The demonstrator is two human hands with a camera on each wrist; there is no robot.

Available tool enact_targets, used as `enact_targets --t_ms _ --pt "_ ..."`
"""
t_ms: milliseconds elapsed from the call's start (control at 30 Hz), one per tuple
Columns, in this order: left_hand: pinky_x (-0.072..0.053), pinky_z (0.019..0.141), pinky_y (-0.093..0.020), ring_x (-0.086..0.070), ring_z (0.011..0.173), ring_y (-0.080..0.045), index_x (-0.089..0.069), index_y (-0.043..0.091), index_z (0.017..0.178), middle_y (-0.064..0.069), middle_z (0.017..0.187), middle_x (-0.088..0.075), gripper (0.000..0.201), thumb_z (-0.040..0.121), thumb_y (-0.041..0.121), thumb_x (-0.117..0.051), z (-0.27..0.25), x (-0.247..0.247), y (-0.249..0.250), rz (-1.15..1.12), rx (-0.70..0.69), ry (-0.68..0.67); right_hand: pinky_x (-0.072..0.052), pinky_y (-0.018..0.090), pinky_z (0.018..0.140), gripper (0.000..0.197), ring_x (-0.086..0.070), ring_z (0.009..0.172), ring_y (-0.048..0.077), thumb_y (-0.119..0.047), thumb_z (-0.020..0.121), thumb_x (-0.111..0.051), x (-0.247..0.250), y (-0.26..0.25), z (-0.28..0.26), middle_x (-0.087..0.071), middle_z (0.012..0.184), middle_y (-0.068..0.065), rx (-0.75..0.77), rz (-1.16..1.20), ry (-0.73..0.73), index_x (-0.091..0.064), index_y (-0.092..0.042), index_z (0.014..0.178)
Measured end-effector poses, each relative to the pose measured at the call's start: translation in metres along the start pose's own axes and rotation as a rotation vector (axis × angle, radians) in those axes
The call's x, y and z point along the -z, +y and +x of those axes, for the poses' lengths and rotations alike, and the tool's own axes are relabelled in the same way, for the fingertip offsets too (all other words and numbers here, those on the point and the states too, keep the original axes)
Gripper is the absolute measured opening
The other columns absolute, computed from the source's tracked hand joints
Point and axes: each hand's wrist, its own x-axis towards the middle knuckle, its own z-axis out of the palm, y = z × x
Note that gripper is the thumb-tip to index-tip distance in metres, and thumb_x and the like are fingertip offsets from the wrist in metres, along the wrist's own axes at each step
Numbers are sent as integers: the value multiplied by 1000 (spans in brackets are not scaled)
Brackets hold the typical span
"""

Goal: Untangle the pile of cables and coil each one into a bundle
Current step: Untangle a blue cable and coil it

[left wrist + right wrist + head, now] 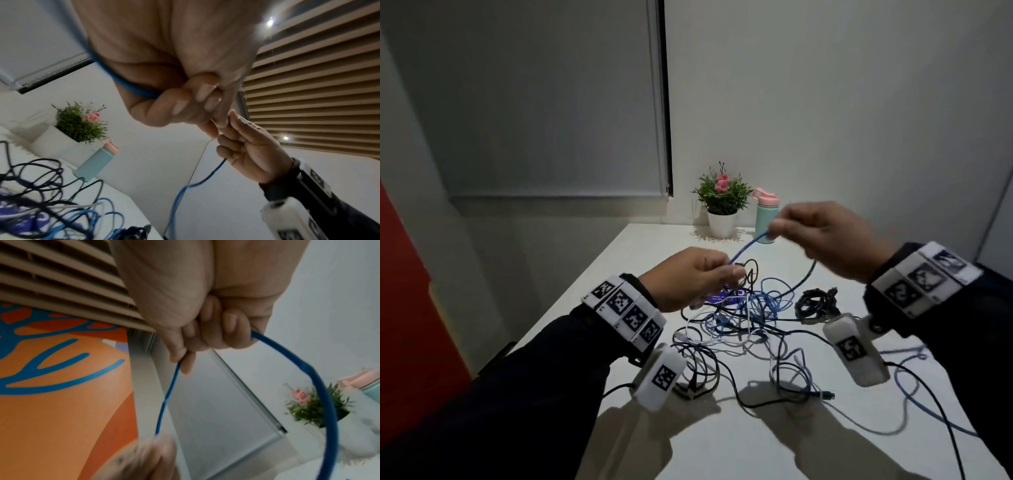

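Observation:
A stretch of blue cable [748, 248] runs taut above the white table [640, 253] between my two raised hands. My left hand [726, 270] pinches its lower end with curled fingers [195, 104]. Up and to the right, my right hand [774, 231] pinches it between thumb and fingers [216, 332]; from there the blue cable [320, 386] arcs down to the tangled pile [750, 322] of blue, white and black cables under both hands. A coiled black bundle [816, 303] lies at the pile's right side.
A potted plant [722, 202] and a mint bottle with a pink lid [766, 219] stand at the table's far edge by the wall. A purple packet [722, 298] lies under the pile. Loose cable ends [914, 394] trail toward the near right edge.

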Motion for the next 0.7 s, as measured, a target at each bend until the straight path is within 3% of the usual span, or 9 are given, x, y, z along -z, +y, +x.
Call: enact_targets --t_ms 67,133,233,333,433,500,567,633,700 --pt "-33 45 -24 -34 43 -13 -64 21 74 10 49 -39 33 102 34 -54 -9 3 -11 9 48 -23 -35 28 54 25 -44 49 6 -39 98 -55 14 20 0 -49 51 -17 -75 -17 200 -68 -28 80" --pt "-36 46 -24 -38 42 -13 -61 18 75 10 50 -40 34 104 32 -51 -16 6 -20 10 69 25 -36 32 58 28 -44 52 14 -41 97 -52 21 43 -1 -49 50 -15 -160 -39 330 -66 -25 80" --pt "-40 45 -25 -39 40 -14 -55 9 82 4 51 -34 32 106 27 -45 -20 3 -25 -127 105 148 -43 31 63 23 -53 61 11 -29 100 -53 9 61 -2 -56 62 -11 -273 -149 149 -69 -23 84" --pt "-29 43 -22 -27 44 -10 -48 14 78 8 53 -31 36 108 33 -41 -18 -10 -19 -245 154 198 -48 38 92 24 -60 97 24 -24 99 -55 -14 58 -3 -64 107 9 -273 -272 1 -68 -12 116" --pt "-20 48 -26 -25 48 -8 -48 19 74 15 52 -35 38 109 31 -37 -11 -26 -8 -214 153 146 -43 32 99 59 -53 115 14 -55 92 -46 -32 28 -7 -55 126 -1 -37 -188 4 -55 -15 135" --pt "-22 47 -24 -26 47 -7 -48 21 73 13 56 -34 38 108 29 -37 -8 -31 0 -302 131 114 -45 25 90 67 -56 106 5 -68 84 -41 -44 8 -12 -59 117 -12 43 -107 -179 -57 -22 130" --pt "-24 44 -20 -24 47 -7 -49 23 72 10 59 -29 38 108 32 -37 -7 -31 7 -426 108 96 -51 30 73 44 -61 78 6 -59 90 -45 -47 3 -13 -66 88 -12 45 1 -294 -63 -22 105" --pt "-23 42 -19 -21 47 -10 -49 22 72 7 59 -27 38 106 36 -41 -11 -28 8 -542 126 77 -52 40 62 27 -53 56 10 -40 98 -50 -39 9 -10 -56 63 -13 2 148 -216 -62 -17 89" --pt "-23 40 -17 -22 44 -9 -47 21 69 8 56 -29 37 101 42 -47 -19 -28 9 -641 180 19 -46 40 50 23 -42 46 11 -30 101 -51 -31 19 -7 -45 52 -15 -82 254 -100 -61 -18 84"
